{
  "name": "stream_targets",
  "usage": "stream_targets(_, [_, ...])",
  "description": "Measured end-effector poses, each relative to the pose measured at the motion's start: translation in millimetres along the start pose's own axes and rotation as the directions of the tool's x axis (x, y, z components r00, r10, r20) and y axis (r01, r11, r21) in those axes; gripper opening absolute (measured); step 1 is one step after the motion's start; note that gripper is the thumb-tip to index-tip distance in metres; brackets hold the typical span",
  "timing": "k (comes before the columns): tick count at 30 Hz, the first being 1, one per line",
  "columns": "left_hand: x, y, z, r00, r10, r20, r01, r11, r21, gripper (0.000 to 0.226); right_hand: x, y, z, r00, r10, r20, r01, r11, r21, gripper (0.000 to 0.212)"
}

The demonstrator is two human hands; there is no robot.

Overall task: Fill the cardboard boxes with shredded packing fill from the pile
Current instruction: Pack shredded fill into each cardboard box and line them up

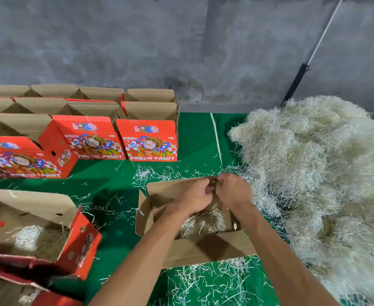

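Observation:
An open brown cardboard box lies on the green cloth in the middle, with a small clump of shredded fill on its bottom. Both hands hover over its far side, close together with fingers curled. My left hand and my right hand appear to pinch the top edge of the box's far flap; the contact is partly hidden between them. The big pale pile of shredded fill rises right beside the box on the right.
At left, an open red box holds fill. Several red "FRESH FRUIT" boxes and open brown ones stand in rows at the back left. Loose shreds litter the green cloth. A grey wall is behind.

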State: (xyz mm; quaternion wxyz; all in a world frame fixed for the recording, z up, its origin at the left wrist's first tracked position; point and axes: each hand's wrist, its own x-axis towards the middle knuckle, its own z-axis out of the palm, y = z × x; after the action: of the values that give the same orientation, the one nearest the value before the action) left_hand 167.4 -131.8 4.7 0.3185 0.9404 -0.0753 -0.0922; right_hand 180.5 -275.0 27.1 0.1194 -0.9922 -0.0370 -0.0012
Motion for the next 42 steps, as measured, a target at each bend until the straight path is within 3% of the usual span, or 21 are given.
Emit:
stream_targets(2, [5.0, 4.0, 4.6, 0.967, 0.137, -0.214, -0.103, 0.981, 0.161, 0.028, -0.7, 15.5, -5.6, 0.994, 0.033, -0.100, -0.035, 0.999, -0.012, 0.034])
stream_targets(4, [6.7, 7.1, 9.3, 0.931, 0.167, -0.325, -0.078, 0.960, 0.268, 0.057, -4.7, 35.6, -2.5, 0.992, 0.125, -0.017, -0.125, 0.992, 0.010, 0.061])
stream_targets(5, [7.5, 10.4, 10.7, 0.923, 0.120, -0.366, -0.020, 0.964, 0.266, 0.066, -7.1, 44.1, 0.3, 0.984, 0.166, 0.069, -0.171, 0.983, 0.073, 0.062])
stream_targets(7, [11.6, 15.0, 15.8, 0.911, 0.038, -0.411, 0.070, 0.967, 0.244, 0.059, -12.5, 56.7, 9.2, 0.963, 0.150, 0.223, -0.192, 0.964, 0.182, 0.038])
stream_targets(10, [17.2, 21.9, 19.1, 0.926, 0.047, -0.374, 0.064, 0.958, 0.279, 0.026, -17.4, 63.9, 20.5, 0.975, 0.067, 0.213, -0.105, 0.980, 0.172, 0.024])
stream_targets(14, [23.4, 27.8, 10.6, 0.917, 0.088, -0.389, 0.013, 0.968, 0.250, 0.014, -13.8, 61.4, 25.4, 0.985, 0.087, 0.151, -0.121, 0.965, 0.231, 0.020])
stream_targets(18, [30.2, 32.1, -6.9, 0.909, 0.115, -0.401, -0.008, 0.966, 0.260, 0.018, -3.8, 55.5, 37.9, 0.978, 0.196, 0.076, -0.209, 0.856, 0.472, 0.009])
stream_targets(21, [23.6, 30.0, -7.8, 0.958, 0.134, -0.255, -0.067, 0.964, 0.257, 0.036, 0.8, 50.4, 54.0, 0.942, 0.323, 0.094, -0.308, 0.714, 0.629, 0.015])
stream_targets(24, [9.8, 15.9, -4.6, 0.975, 0.116, -0.190, -0.050, 0.945, 0.323, 0.030, 8.3, 41.4, 65.0, 0.909, 0.397, 0.129, -0.366, 0.607, 0.705, 0.020])
stream_targets(27, [-8.2, 2.3, -8.6, 0.966, 0.094, -0.243, 0.003, 0.929, 0.370, 0.038, 22.6, 25.1, 67.8, 0.901, 0.415, 0.125, -0.362, 0.561, 0.745, 0.021])
stream_targets(29, [-19.2, -10.3, -16.6, 0.922, 0.123, -0.368, 0.028, 0.925, 0.379, 0.029, 33.4, 11.9, 72.0, 0.909, 0.404, 0.107, -0.339, 0.565, 0.752, 0.022])
stream_targets(31, [-31.7, -28.5, -27.8, 0.905, 0.117, -0.409, 0.059, 0.918, 0.393, 0.023, 44.9, -1.9, 78.1, 0.921, 0.385, 0.056, -0.305, 0.626, 0.718, 0.023])
stream_targets(35, [-59.4, -68.0, -55.8, 0.964, 0.005, -0.268, 0.125, 0.875, 0.468, 0.068, 60.3, -34.8, 88.0, 0.957, 0.289, 0.012, -0.222, 0.707, 0.671, 0.022])
stream_targets(42, [-81.1, -111.8, -99.3, 0.970, -0.169, -0.172, 0.230, 0.862, 0.451, 0.053, 66.6, -105.7, 96.2, 0.989, 0.150, 0.015, -0.119, 0.711, 0.694, 0.022])
